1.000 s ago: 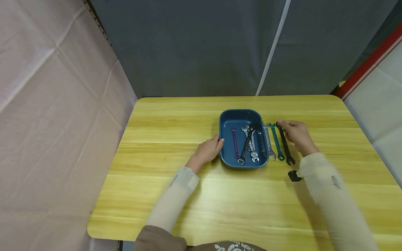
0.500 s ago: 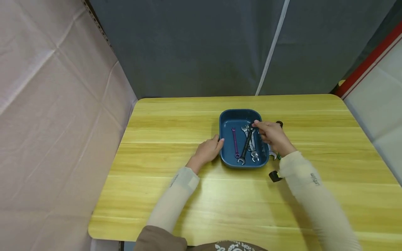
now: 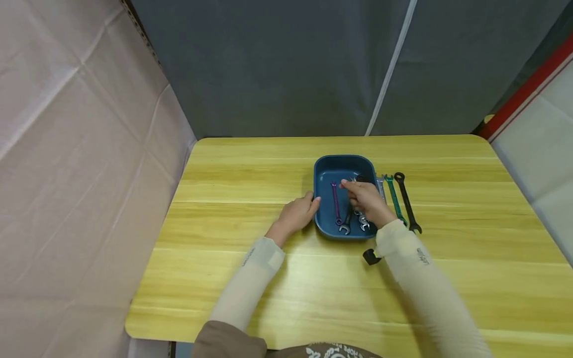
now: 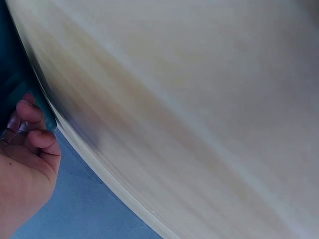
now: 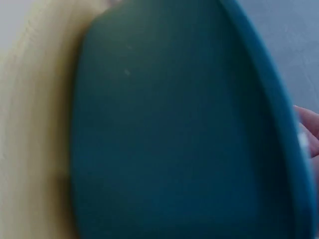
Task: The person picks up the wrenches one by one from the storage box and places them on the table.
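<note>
A blue plastic bin (image 3: 324, 171) stands on the table, with a purple combination wrench (image 3: 336, 204), a black wrench (image 3: 345, 226) and silver wrenches (image 3: 364, 223) inside. My left hand (image 3: 293, 217) holds the bin's left rim, and its curled fingers show beside the bin in the left wrist view. Over the bin is my right hand (image 3: 367, 201), its thumb and forefinger close to the top of the purple wrench. Nothing is visible in its loosely bent fingers. It covers parts of the black and silver wrenches. In the right wrist view the bin's side hides most of that hand.
Right of the bin, a silver wrench (image 3: 380, 186), a green wrench (image 3: 394, 196) and a black wrench (image 3: 406, 201) lie side by side. The wooden table (image 3: 250, 179) meets a grey curtain (image 3: 277, 74) at its far edge. A black wrist mount (image 3: 371, 257) hangs below my right sleeve.
My right hand has moved left from the black wrench on the table, across the bin's right rim, to above its contents. The left hand stays at the left rim.
</note>
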### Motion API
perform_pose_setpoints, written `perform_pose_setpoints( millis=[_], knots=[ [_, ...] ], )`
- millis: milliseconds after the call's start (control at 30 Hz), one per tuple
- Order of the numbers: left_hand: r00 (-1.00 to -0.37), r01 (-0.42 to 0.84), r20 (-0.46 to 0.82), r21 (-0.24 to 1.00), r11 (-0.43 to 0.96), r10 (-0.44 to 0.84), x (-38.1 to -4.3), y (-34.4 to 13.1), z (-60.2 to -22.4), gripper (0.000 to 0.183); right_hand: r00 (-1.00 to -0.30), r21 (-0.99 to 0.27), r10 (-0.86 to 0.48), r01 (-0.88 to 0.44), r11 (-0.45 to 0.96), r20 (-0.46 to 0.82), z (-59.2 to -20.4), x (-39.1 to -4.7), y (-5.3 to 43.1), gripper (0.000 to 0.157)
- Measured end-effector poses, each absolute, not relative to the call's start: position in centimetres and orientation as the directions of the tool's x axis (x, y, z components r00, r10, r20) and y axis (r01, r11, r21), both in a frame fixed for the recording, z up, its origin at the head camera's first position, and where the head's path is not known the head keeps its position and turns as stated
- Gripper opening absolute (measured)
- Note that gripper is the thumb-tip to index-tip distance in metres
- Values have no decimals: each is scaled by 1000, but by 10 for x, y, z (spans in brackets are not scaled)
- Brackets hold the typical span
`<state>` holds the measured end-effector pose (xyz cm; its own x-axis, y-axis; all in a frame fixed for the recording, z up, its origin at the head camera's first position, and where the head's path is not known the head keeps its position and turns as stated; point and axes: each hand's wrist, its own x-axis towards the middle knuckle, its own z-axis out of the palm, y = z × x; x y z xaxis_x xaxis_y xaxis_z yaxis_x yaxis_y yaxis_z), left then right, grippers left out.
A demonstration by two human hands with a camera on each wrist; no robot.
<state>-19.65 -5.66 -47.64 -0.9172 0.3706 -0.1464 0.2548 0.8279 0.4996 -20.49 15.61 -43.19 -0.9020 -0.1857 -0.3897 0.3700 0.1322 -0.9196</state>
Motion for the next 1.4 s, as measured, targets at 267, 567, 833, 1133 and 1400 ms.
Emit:
perform_pose_setpoints(
  millis=[267, 567, 833, 1133, 1400],
  knots=[
    [-915, 267, -139, 496, 826, 379, -198, -56, -477, 47, -896, -904, -137, 404, 141, -422, -445, -207, 144, 44],
    [-914, 274, -134, 492, 826, 383, -200, -55, -478, 49, -911, -893, -70, 379, 242, -406, -456, -208, 138, 39],
    [-915, 271, -135, 491, 828, 380, -201, -54, -478, 49, -951, -820, -4, 265, 507, -310, -465, -209, 136, 38],
    [-913, 265, -148, 492, 829, 380, -200, -56, -478, 51, -953, -645, -4, 202, 737, -304, -468, -208, 132, 31],
    [-916, 264, -145, 483, 835, 374, -199, -55, -479, 50, -953, -479, 10, 160, 863, -302, -468, -204, 129, 30]
  ],
)
